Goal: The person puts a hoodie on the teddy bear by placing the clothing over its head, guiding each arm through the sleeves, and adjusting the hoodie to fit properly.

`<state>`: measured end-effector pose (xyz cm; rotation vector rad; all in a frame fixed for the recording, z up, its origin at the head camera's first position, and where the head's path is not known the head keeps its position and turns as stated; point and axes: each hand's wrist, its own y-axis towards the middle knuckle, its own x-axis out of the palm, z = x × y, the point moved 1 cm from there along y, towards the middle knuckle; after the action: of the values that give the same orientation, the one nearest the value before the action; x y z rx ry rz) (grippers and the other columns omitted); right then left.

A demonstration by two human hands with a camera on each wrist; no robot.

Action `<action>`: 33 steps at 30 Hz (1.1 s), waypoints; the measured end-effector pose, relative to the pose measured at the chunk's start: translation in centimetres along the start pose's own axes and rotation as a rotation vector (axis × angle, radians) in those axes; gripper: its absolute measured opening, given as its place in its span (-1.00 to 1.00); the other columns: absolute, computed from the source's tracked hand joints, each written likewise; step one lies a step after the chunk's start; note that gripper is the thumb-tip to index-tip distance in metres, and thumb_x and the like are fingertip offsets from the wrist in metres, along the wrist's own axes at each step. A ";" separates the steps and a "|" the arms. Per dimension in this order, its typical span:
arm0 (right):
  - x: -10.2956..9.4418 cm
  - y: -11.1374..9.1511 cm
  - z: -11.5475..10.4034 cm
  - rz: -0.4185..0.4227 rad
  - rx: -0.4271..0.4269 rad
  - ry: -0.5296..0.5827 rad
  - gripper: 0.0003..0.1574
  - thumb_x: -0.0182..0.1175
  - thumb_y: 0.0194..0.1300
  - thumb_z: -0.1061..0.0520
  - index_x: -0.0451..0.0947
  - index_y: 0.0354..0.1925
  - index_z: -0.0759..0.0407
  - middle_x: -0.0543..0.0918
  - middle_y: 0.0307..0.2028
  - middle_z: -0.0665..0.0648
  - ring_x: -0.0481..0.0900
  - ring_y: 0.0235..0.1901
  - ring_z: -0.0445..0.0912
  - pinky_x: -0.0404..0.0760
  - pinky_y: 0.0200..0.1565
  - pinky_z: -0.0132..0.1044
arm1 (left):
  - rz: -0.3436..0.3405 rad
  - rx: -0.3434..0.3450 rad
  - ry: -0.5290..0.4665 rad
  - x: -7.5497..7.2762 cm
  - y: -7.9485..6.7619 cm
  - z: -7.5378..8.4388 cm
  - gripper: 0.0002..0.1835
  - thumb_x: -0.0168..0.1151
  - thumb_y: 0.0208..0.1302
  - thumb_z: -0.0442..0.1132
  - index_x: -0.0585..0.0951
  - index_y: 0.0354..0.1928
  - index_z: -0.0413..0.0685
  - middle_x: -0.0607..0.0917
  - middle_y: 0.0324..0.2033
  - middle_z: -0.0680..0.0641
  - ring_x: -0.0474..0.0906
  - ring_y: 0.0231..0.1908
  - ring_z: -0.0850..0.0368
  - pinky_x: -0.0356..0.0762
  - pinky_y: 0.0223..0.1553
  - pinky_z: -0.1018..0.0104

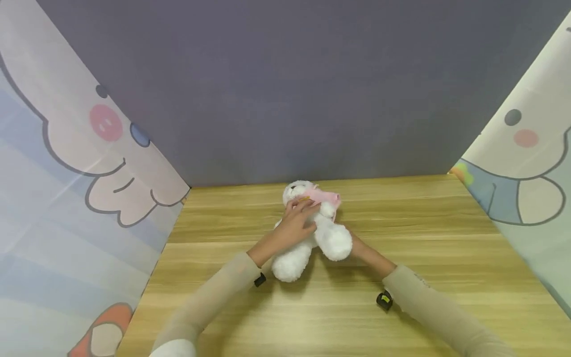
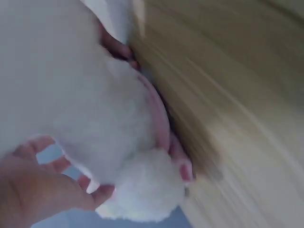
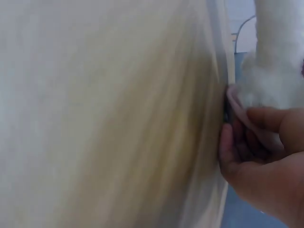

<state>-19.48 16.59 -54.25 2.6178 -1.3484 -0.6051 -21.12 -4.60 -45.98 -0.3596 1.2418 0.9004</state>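
- Left hand [image 1: 292, 228]: fingers spread and bent over the toy's front, tips touching it; I cannot tell whether they grip.
- Right hand [image 3: 268, 178]: thumb and fingers clamped on the edge of the garment, low at the toy's side.
- Soft pink cloth garment [image 1: 327, 197]: on the toy's upper body.
- Fluffy white plush toy [image 1: 322, 224]: at the table's far middle, head toward the wall, legs toward the person.
- Beige sleeves [image 1: 218, 287], one per arm; a small black device [image 1: 384, 300] under the right wrist, bearing a yellow-green mark.
- Pale yellow-brown wood-grain table [image 1: 415, 223]: streaks running crosswise, shadows beneath the arms.
- Plain dark grey wall [image 1: 312, 89]: upright along the table's far edge.
- Pale printed sheets [image 1: 58, 208], left and right: large cartoon animals with pink cheeks.
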 end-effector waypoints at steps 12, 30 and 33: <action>-6.0 1.8 -6.8 0.016 0.302 -0.620 -0.79 0.10 0.33 0.27 0.55 -0.08 0.30 0.64 -0.13 0.25 0.59 -0.13 0.13 0.58 -0.10 -0.03 | 0.144 -0.110 -0.065 -2.7 -0.9 -3.1 -0.68 0.16 0.30 -0.30 0.53 0.09 -0.08 0.59 -0.07 -0.06 0.54 -0.19 0.10 0.55 -0.21 0.26; -3.9 5.9 -9.5 -0.232 0.224 -0.831 -0.14 0.33 0.17 0.13 0.19 0.35 0.26 0.36 0.25 0.32 0.28 0.23 0.25 0.20 0.24 0.20 | -0.132 -0.118 -0.693 0.0 -1.5 -7.6 -0.57 0.07 0.37 -0.33 0.42 0.27 -0.15 0.48 0.21 -0.16 0.47 0.13 -0.08 0.49 0.07 0.20; -4.0 5.9 -9.0 -0.241 0.242 -0.834 -0.08 0.38 0.10 0.14 0.20 0.34 0.29 0.29 0.31 0.30 0.21 0.28 0.25 0.11 0.27 0.21 | -0.167 -0.125 -0.736 0.2 -1.0 -7.4 -0.54 0.08 0.38 -0.29 0.37 0.30 -0.16 0.47 0.20 -0.18 0.47 0.12 -0.09 0.50 0.06 0.23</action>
<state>-22.29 15.76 -43.17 2.8535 -1.3216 -1.8239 -25.19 -10.17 -48.82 -0.1944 0.4731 0.8561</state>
